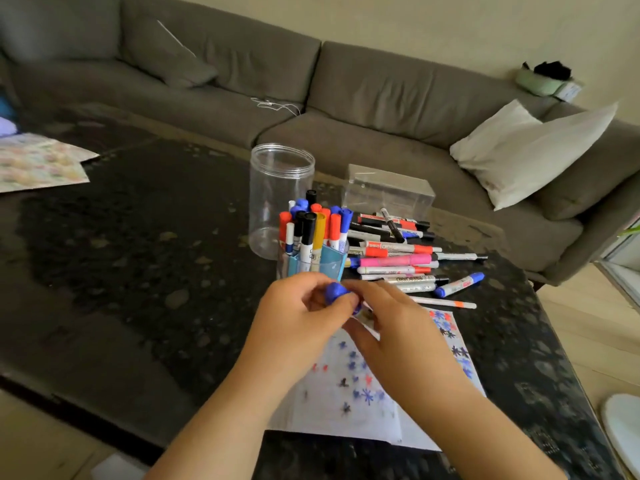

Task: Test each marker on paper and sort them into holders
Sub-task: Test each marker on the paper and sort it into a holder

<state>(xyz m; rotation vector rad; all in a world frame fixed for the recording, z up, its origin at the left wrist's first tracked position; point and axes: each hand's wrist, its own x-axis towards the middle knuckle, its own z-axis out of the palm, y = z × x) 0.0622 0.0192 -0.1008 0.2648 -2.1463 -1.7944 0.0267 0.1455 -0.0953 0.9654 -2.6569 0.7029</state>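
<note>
Markers, a loose heap of whiteboard markers with red, blue, black and pink caps [398, 258], spread across the dark speckled stone table [121, 254], well right of centre and just behind the hands. Still many there, so judged less than half sorted. Next in size, white test paper [346, 393] dotted with blue, red and black star-shaped scribbles, lying at the near table edge under both forearms; plenty of marks, so a fair number tested already. Tall clear plastic round jar [277, 199] standing behind, seemingly with nothing inside. Clear rectangular plastic box [388, 192] beyond the heap, contents hard to make out. Small translucent blue-tinted cup [325, 263] packed with upright markers, touching the jar's front.

Left hand [298, 313] pinching a blue marker cap [335, 292] between thumb and fingertips. Right hand [391, 327] curled around a white marker barrel [363, 315], grasping it just above the paper; barrel mostly hidden by fingers. Cannot tell whether cap going on or coming off, nor the tip. Motion blur over both hands. Sorting rule between holders not visible.
</note>
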